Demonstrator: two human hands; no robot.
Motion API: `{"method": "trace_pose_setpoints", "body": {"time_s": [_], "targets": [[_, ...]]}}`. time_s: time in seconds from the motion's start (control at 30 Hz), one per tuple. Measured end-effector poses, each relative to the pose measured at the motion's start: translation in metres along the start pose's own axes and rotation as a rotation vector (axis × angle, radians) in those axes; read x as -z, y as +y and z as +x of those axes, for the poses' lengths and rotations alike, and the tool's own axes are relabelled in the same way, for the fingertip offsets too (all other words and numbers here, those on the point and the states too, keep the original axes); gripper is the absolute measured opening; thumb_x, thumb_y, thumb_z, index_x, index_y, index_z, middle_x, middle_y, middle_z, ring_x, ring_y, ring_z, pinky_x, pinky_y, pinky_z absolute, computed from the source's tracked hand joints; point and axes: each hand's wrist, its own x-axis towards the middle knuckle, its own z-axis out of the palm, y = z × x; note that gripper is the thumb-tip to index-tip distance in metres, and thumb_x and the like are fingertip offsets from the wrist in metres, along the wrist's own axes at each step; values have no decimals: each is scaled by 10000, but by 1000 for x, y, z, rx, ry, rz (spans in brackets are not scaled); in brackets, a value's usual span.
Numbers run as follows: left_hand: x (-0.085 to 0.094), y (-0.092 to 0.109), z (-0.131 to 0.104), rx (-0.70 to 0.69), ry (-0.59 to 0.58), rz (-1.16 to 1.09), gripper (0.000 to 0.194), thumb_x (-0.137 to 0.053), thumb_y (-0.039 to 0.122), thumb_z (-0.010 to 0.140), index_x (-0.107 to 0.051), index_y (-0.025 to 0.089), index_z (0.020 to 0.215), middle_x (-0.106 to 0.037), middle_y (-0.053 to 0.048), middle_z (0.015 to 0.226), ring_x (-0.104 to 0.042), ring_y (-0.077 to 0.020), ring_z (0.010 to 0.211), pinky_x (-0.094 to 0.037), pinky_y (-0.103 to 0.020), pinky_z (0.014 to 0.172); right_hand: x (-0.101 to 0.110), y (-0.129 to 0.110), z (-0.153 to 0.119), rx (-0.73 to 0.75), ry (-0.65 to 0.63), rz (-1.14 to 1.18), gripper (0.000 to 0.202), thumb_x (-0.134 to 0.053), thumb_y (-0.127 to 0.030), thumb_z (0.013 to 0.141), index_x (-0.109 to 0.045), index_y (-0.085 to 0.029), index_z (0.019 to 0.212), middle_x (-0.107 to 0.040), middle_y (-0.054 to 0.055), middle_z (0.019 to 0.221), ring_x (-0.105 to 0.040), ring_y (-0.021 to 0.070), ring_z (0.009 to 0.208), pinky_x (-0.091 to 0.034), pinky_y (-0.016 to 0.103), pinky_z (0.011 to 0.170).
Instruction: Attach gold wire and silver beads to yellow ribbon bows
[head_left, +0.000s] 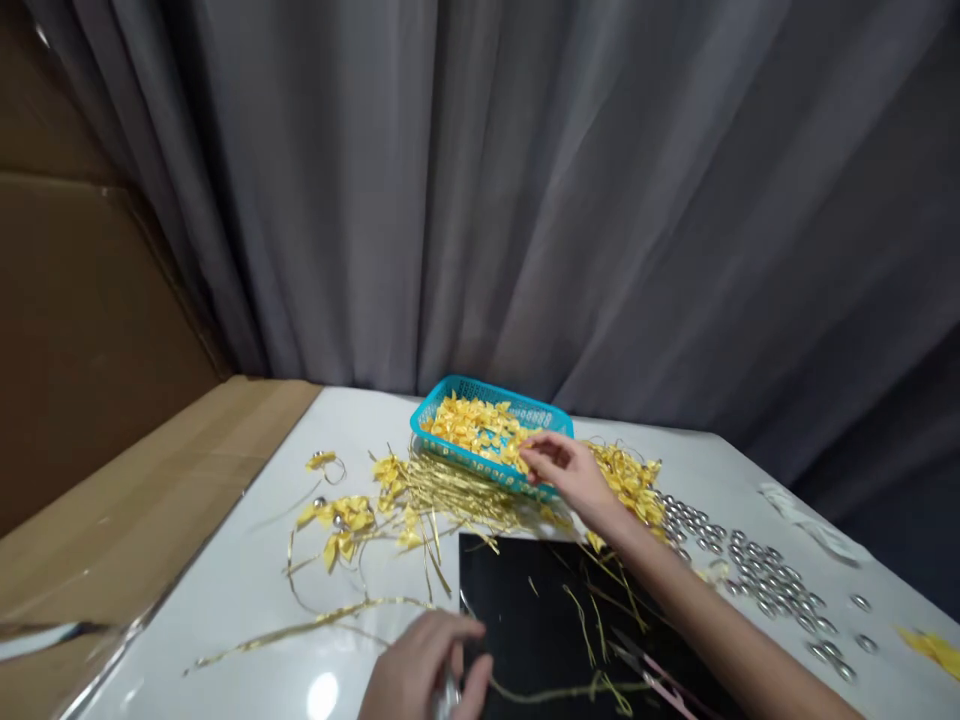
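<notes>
My right hand (pixel 566 472) reaches over the near right side of a blue plastic basket (pixel 559 420). Its thumb and fingertips are pinched together beside small yellow ribbon bows (pixel 469 422); what they hold, if anything, is too small to tell. Low in the view, my left hand (pixel 427 665) curls around a shiny silver object (pixel 448 697), mostly hidden by the fingers. That hand is at the left edge of a black mat (pixel 517 600). A gold cord (pixel 547 692) runs across the mat from near the left fingers.
Scissors with pink handles (pixel 664 685) lie on the mat under my right forearm. Gold cords (pixel 457 492) are bundled before the basket. Silver domed pieces (pixel 772 580) spread to the right. More yellow bows (pixel 626 480) and cord scraps lie around; cardboard (pixel 150 490) borders the left.
</notes>
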Motion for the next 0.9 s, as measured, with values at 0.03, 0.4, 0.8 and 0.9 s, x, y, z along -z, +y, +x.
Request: {"method": "trace_pose_setpoints", "body": {"time_s": [0.03,0.4,0.8,0.9], "targets": [[4,8,0,187,-39,-159,161,-490,271,867,-588,189,965,-576,-1,598,-510,-97,458,-402,-186,442,-7,-4,-28,-35,-31,64,270,-517,-373,881,-573,-120,955,-622,18,733,-609,110,603,-516,259,608],[-5,22,-6,819,-343,-797,223,-659,307,735,-636,138,879,-640,-37,735,-598,-124,690,-453,-208,608,-59,-2,-164,-440,-80,411,279,-607,-400,757,-651,-126,734,-569,-3,486,-524,92,452,-412,194,453],[1,15,1,698,-377,-835,406,-676,77,660,-522,173,1023,-564,-1,845,-553,-65,688,-431,-132,548,-61,2,-166,-269,-217,560,304,-652,-370,754,-610,-182,988,-640,65,914,-623,147,786,-526,218,585],[-2,16,0,704,-347,-849,404,-692,106,669,-509,175,1022,-558,10,822,-563,-60,674,-443,-131,548,-67,2,-167,-361,-136,606,234,-679,-363,727,-604,-158,813,-640,25,698,-621,120,652,-530,215,575]]}}
